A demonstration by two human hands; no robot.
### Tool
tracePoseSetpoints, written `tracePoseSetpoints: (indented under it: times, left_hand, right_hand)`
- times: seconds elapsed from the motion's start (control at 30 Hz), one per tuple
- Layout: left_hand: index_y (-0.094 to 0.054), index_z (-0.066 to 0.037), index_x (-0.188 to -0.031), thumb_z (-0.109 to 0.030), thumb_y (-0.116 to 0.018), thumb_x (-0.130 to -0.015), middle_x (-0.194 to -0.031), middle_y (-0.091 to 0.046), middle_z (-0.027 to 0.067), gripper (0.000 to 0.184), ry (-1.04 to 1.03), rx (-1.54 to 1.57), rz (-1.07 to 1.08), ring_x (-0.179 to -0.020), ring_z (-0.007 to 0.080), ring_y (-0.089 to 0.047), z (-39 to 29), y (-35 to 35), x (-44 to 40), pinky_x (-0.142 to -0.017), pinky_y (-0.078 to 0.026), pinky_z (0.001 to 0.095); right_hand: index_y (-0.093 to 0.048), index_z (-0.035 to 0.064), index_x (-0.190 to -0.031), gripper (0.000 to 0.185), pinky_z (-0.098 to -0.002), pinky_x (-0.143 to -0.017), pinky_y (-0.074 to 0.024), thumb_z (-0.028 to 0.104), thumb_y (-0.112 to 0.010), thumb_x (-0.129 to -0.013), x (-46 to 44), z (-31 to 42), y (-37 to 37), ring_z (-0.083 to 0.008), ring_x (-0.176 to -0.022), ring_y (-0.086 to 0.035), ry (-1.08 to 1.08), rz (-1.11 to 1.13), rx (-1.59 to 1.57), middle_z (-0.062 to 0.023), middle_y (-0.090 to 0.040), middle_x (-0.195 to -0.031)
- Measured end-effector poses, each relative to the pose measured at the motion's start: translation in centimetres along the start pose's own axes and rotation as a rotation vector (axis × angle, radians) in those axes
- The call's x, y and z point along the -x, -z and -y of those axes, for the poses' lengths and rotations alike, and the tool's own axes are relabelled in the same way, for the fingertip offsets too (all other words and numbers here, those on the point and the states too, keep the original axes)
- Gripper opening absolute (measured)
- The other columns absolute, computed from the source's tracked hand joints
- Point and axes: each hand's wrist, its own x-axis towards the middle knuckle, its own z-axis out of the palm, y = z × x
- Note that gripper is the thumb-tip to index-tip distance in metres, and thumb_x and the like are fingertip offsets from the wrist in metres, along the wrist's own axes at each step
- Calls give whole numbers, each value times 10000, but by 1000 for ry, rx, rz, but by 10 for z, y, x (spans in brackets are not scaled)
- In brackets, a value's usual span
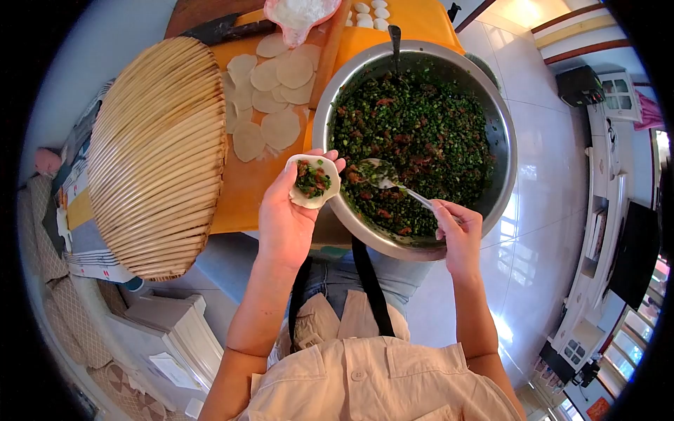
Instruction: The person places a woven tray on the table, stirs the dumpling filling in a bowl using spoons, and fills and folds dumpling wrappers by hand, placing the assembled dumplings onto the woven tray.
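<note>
My left hand point(288, 216) cups a dumpling wrapper point(333, 184) with a small mound of green and reddish filling point(314, 179) in its middle. In my right hand point(458, 231) is the handle of a metal spoon point(419, 198). The spoon's bowl rests in the chopped filling point(421, 119) inside a large steel bowl point(507, 151). A second utensil handle point(395, 46) sticks up at the bowl's far rim. Left of the bowl, several flat round wrappers point(281, 130) lie partly overlapping on an orange surface.
A round woven tray point(158, 161) stands at the left of the table. Farther back are a dark-handled knife point(223, 29), a pink container of white flour point(300, 12) and several small dough pieces point(372, 12). Tiled floor point(544, 126) lies to the right.
</note>
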Motion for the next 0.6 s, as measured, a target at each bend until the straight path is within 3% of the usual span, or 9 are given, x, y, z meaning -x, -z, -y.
tracePoseSetpoints:
  times: [0.07,0.2,0.43,0.53,0.6]
  left_hand:
    - [-446,80,-1171,-196,-299,-970,-1181,-521,205,372,-7,-1,7,-1136,301,-499,-1,1,0,-968,-415,379]
    - [-448,78,-1171,-192,-294,-971,-1181,-520,206,370,-5,1,6,-1139,300,-496,-1,2,0,-967,-415,382]
    - [-452,80,-1167,-195,-300,-970,-1184,-517,212,371,0,-3,8,-1140,306,-494,2,2,1,-970,-415,384]
    - [-476,60,-1131,-190,-306,-962,-1165,-538,206,347,-2,16,-6,-1126,297,-511,1,2,1,-994,-383,348]
    - [-476,60,-1129,-190,-309,-962,-1166,-537,207,345,-4,11,-3,-1126,297,-511,1,2,1,-994,-383,348]
  right_hand:
    - [-671,-35,-896,173,-177,-474,-331,111,-589,-853,0,-3,2,-20,-538,-413,110,-98,137,40,-535,-637]
    - [-653,-43,-892,129,-196,-466,-333,57,-589,-841,11,2,3,-21,-547,-412,304,-71,256,22,-516,-591]
    - [-664,-39,-883,154,-197,-438,-320,95,-609,-832,14,2,-2,-25,-508,-420,142,119,221,7,-542,-572]
    - [-677,-26,-878,151,-193,-433,-310,100,-606,-835,12,-1,4,-19,-507,-412,-72,55,-29,21,-540,-582]
    - [-681,-20,-879,146,-190,-432,-308,99,-610,-833,11,-1,7,-19,-501,-408,-35,4,-17,28,-541,-593]
